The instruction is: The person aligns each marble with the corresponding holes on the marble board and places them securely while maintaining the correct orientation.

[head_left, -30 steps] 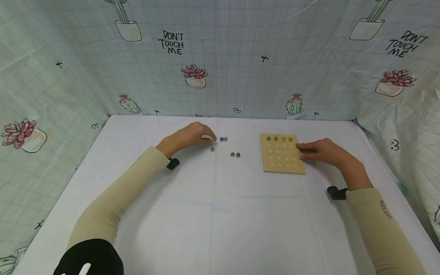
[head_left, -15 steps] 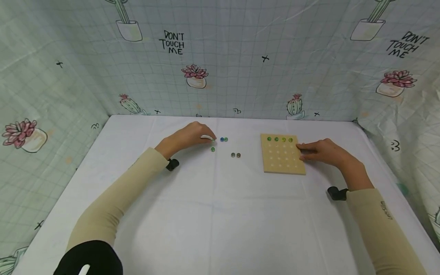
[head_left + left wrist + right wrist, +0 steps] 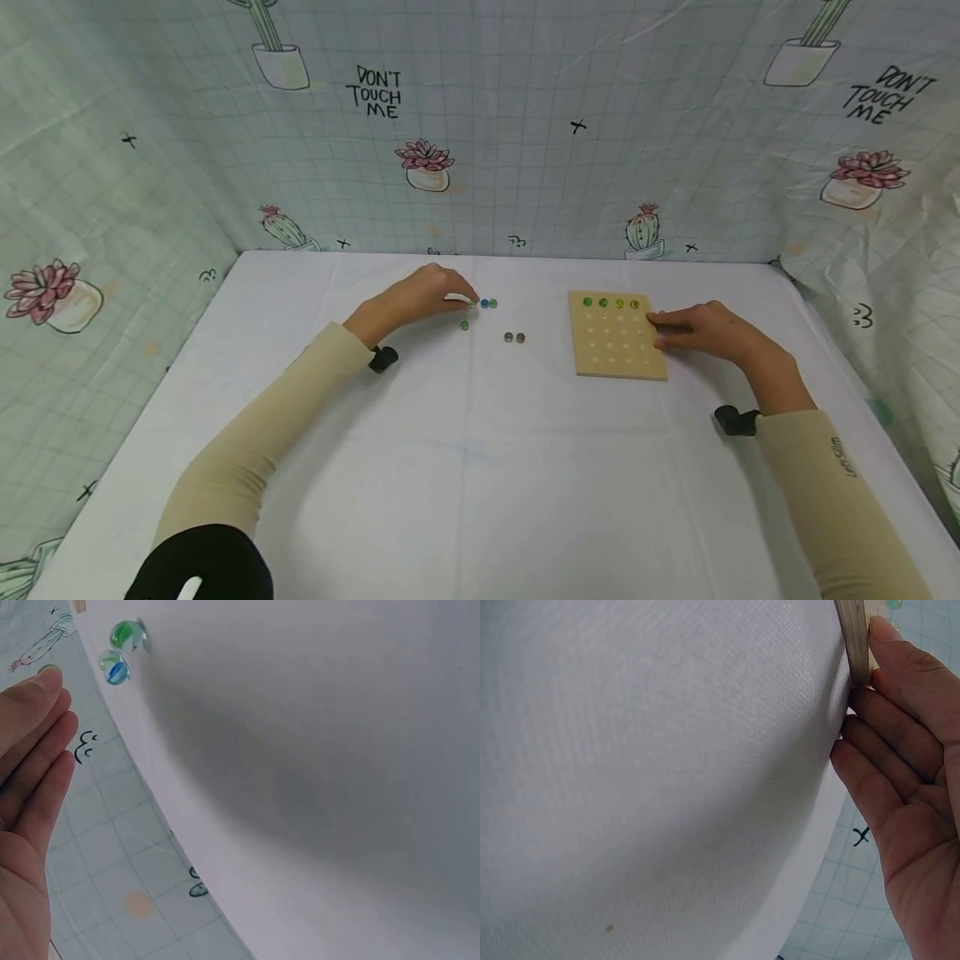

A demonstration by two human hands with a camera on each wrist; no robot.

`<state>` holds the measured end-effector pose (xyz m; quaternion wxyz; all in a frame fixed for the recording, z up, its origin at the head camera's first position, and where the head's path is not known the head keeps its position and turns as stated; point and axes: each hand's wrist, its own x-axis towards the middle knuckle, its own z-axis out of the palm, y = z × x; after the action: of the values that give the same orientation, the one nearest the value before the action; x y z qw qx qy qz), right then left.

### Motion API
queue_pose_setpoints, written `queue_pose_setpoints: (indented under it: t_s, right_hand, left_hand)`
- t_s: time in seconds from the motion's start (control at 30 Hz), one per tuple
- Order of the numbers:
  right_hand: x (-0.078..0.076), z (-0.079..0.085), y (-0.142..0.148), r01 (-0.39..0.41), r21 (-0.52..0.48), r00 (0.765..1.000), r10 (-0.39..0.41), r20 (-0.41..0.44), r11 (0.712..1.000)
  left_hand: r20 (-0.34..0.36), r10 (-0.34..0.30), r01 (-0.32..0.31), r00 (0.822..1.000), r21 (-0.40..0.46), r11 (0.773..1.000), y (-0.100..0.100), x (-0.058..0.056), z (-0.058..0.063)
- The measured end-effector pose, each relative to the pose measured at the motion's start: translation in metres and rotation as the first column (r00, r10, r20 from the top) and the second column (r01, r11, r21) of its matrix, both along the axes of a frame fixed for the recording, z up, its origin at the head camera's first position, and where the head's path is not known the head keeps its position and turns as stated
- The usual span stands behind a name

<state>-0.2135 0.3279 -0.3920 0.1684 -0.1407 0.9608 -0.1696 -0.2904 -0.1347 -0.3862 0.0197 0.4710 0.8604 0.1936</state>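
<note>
In the head view my left hand [image 3: 416, 298] pinches a green marble [image 3: 49, 668] between thumb and fingertips, just above the cloth. Close beside those fingertips lie a blue marble [image 3: 484, 304] and a green marble [image 3: 492, 303], side by side. Another green marble [image 3: 464, 326] lies nearer me. My right hand [image 3: 705, 332] rests its fingertips against the right edge of a flat wooden board [image 3: 611, 358] with rows of shallow holes. Its fingers look mostly straight in the right wrist view. Several green marbles [image 3: 603, 302] sit along the board's back row.
Two darker marbles, one grey [image 3: 507, 337] and one brownish [image 3: 521, 338], lie between the left hand and the board. Everything stands on a table with a white cloth [image 3: 465, 467]. A cactus-print curtain [image 3: 510, 183] hangs behind and at the sides.
My left hand has shifted slightly to the right with the green marble, closer to the blue one. The right hand and the board have stayed in place.
</note>
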Motion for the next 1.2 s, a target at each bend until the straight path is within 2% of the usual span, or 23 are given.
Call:
queue_pose_setpoints:
  t_s: [0.37, 0.63, 1.0, 1.2]
  right_hand:
    - [0.000, -0.002, 0.004, -0.007, 0.002, 1.000, 0.007, -0.010, 1.000]
    - [0.000, -0.001, 0.004, -0.002, 0.000, 1.000, 0.002, 0.001, 1.000]
    - [-0.002, 0.004, 0.002, -0.014, 0.013, 1.000, 0.014, -0.005, 1.000]
    - [-0.003, -0.001, 0.004, -0.003, 0.003, 1.000, 0.003, 0.003, 1.000]
  left_hand:
    - [0.006, 0.001, -0.001, 1.000, -0.003, 1.000, 0.023, -0.005, 0.000]
    - [0.064, 0.028, -0.027, 0.998, -0.015, 1.000, 0.041, -0.013, -0.004]
    - [0.106, 0.026, -0.024, 0.994, -0.023, 0.999, 0.057, -0.023, -0.016]
    - [0.148, 0.062, -0.053, 0.987, -0.060, 0.997, 0.064, -0.020, -0.021]
